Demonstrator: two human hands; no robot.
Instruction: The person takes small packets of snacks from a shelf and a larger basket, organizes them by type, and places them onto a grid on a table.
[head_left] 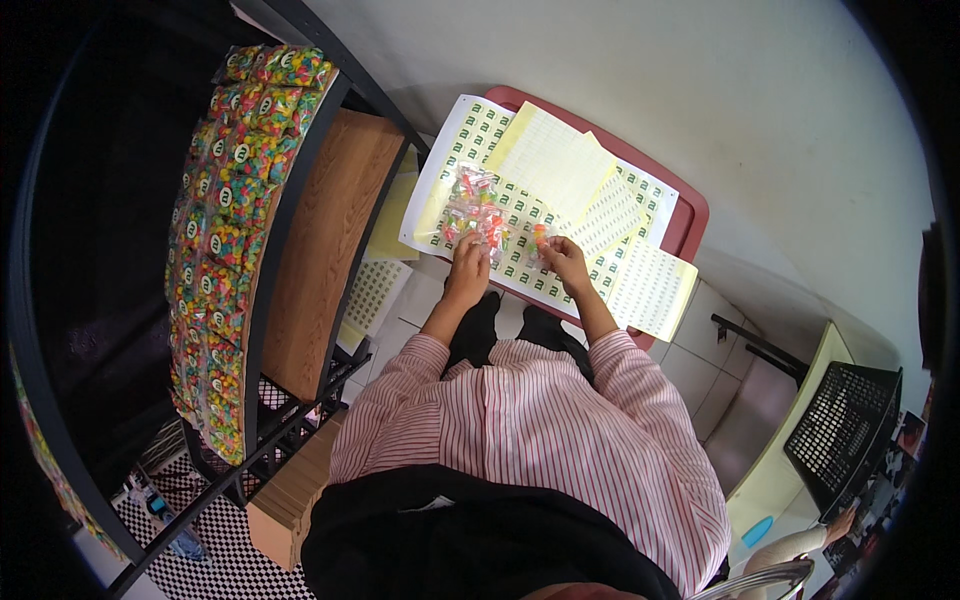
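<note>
While the right hand (568,264) pinches a small clear packet (540,236) narrowly between thumb and fingers, the left hand (468,270) rests at the near edge of a cluster of similar packets (474,205), filled with red, orange and green pieces. The pinched packet stands just beyond the right fingertips, apart from the cluster, probably so that it can be handled singly; the others lie bunched beyond the left hand, seemingly within easy reach. Under both hands spreads a white sheet (440,200) with green marks, perhaps a cover for the red table (692,215), whose rim shows beyond the right hand. Yellow-edged label sheets (555,155) lie beyond and to the right of the right hand, likely kept close by for use.

Whether the left fingers grip a packet or merely touch one cannot be told; its fingertips blend into the cluster. Glare on the film blurs the packets' count and contents, the right fingers cover part of the pinched one, and overlapping sheets hide much of the table.
</note>
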